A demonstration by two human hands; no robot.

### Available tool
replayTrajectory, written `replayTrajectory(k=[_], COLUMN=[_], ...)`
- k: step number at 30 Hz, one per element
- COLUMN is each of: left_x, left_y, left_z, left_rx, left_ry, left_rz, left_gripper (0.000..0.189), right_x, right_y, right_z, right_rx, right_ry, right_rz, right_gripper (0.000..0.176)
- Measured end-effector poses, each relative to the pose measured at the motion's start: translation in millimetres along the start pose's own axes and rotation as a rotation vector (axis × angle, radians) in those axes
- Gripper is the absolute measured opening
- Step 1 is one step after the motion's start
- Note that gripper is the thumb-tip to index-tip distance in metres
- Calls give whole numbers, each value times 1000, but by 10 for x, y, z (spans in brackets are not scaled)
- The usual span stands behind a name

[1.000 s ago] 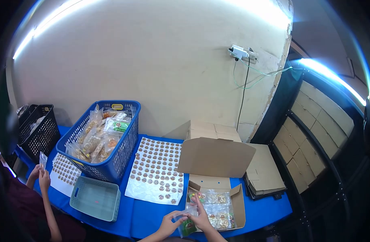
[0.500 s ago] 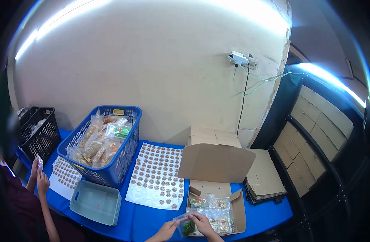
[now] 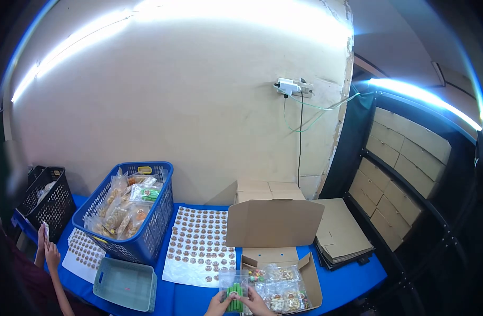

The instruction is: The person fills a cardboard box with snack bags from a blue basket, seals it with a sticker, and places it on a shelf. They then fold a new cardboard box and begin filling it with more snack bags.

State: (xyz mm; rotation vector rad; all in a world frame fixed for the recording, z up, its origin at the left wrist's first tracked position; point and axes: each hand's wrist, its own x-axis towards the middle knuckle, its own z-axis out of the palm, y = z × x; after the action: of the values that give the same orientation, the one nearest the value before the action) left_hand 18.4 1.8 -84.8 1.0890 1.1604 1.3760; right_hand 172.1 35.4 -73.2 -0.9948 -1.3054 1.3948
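Upright between my two hands is a clear plastic packet of green sticks (image 3: 234,288) with a round label on it. My left hand (image 3: 217,305) is closed on its lower left side, and my right hand (image 3: 256,304) grips the lower right side. The packet is in front of the left edge of an open cardboard box (image 3: 313,279). Several clear packets (image 3: 283,273) with pale and coloured pieces lie inside the box. A sheet of round stickers (image 3: 199,247) lies just behind and left of my hands, with some spots at its lower end bare.
A blue basket (image 3: 165,210) full of packets and a grey-green tray (image 3: 126,284) stand to the left. Flattened cardboard (image 3: 344,231) is stacked at right. Another person's hands (image 3: 49,250) hold a small packet at far left, near a second sticker sheet (image 3: 83,250).
The packet has moved slightly left and now stands upright, its green sticks and label facing me. My view has tilted up and shifted to the right.
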Motion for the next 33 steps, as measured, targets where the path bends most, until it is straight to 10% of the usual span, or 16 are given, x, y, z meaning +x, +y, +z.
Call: replayTrajectory(k=[7, 22, 33], left_x=[-15, 259, 143], left_y=[456, 216, 551], left_z=[-8, 90, 101], left_rx=[167, -273, 305], left_ry=[-9, -68, -468], left_rz=[34, -132, -44], left_gripper=[39, 46, 51], right_x=[236, 269, 302], right_y=[-25, -557, -484], right_z=[-184, -184, -324], right_rx=[22, 195, 318], right_ry=[-299, -255, 45], right_rz=[173, 145, 80], right_gripper=[33, 52, 20])
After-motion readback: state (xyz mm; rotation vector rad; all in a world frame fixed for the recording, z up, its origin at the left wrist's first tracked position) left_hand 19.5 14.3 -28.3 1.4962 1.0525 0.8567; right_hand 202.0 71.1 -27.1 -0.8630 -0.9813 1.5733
